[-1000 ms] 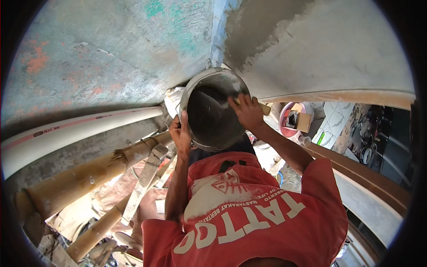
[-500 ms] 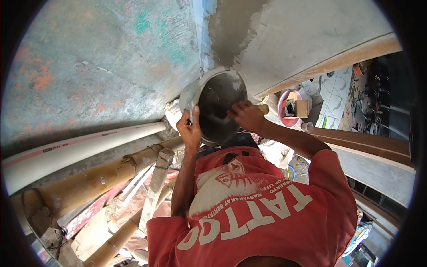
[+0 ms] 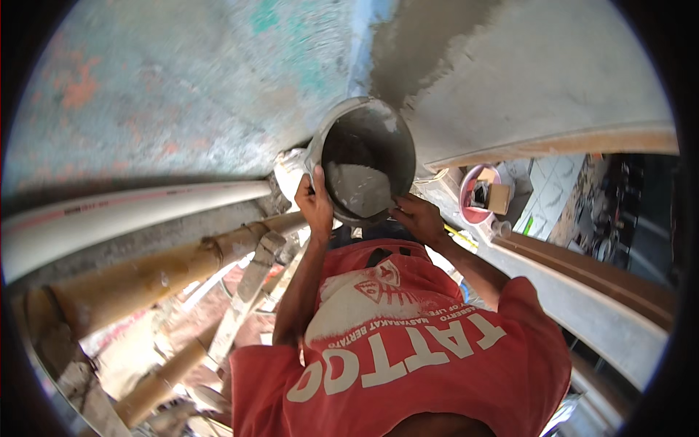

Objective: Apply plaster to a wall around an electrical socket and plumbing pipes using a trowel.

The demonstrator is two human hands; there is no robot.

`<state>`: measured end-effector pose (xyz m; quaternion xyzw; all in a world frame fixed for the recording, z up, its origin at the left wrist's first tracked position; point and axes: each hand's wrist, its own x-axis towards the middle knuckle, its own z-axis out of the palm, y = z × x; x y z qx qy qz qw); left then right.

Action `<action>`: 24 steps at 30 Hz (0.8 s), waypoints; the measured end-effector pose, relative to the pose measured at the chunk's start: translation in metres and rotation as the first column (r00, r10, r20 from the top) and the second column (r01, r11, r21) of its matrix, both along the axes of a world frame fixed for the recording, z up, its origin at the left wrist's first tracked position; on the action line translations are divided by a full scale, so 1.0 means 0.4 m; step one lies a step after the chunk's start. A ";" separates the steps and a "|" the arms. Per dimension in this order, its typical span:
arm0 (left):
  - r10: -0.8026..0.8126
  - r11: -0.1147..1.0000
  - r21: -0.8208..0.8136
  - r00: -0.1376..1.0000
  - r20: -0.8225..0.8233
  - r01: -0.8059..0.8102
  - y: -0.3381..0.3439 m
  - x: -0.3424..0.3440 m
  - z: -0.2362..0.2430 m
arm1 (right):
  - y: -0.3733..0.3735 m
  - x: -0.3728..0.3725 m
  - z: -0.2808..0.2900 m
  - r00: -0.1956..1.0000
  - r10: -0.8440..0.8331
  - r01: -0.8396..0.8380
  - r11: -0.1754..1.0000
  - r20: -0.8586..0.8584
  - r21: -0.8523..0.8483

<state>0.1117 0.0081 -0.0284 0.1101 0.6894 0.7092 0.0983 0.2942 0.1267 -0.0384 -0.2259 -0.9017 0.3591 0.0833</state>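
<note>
A dark, grey-smeared bucket (image 3: 395,138) is tilted with its mouth facing me, high in the wall corner. My left hand (image 3: 317,204) grips its left side, thumb up along the rim. My right hand (image 3: 416,217) is closed at the lower-right rim; whether it also holds a tool is hidden. Inside lies a pale grey mass of wet mortar (image 3: 357,186); I cannot tell if a blade is beneath it. Behind the bucket, a blotchy blue-grey wall (image 3: 182,87) meets a plastered wall (image 3: 568,80) with a darker damp-looking band.
Along the left run a white pipe (image 3: 145,204) and bamboo poles (image 3: 160,269) joined to wooden slats (image 3: 244,306). On the right, below a brown beam (image 3: 582,269), are a pink tub (image 3: 477,213), a cardboard box (image 3: 499,198) and tiled surface (image 3: 547,182). My red shirt fills the bottom.
My right hand has moved down from inside the bucket to its lower-right rim, and the wooden handle it held is out of sight. The grey mortar inside now shows clearly.
</note>
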 end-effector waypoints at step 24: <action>0.148 0.906 -0.423 0.918 0.368 0.024 -0.176 0.226 -0.107 | 0.309 -0.111 -0.727 0.855 -0.515 0.472 0.823 -0.066 -0.317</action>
